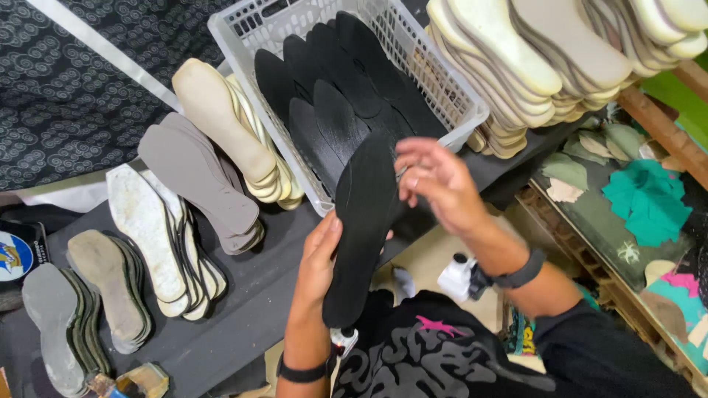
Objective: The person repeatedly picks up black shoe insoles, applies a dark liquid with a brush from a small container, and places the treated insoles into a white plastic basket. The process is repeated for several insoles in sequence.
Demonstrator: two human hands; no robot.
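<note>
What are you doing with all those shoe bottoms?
A person holds one black insole in front of them. The left hand grips it from the side, and the right hand touches its upper edge. Just behind it, a white plastic basket holds more black insoles. Stacks of cream and grey soles lie on the dark table beside it.

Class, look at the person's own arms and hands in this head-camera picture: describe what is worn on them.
Both forearms are bare, with no sleeves in view. The left hand has a thin black band round its wrist. The right hand has a wider black strap round its wrist, and what looks like a ring on one finger. No gloves.
</note>
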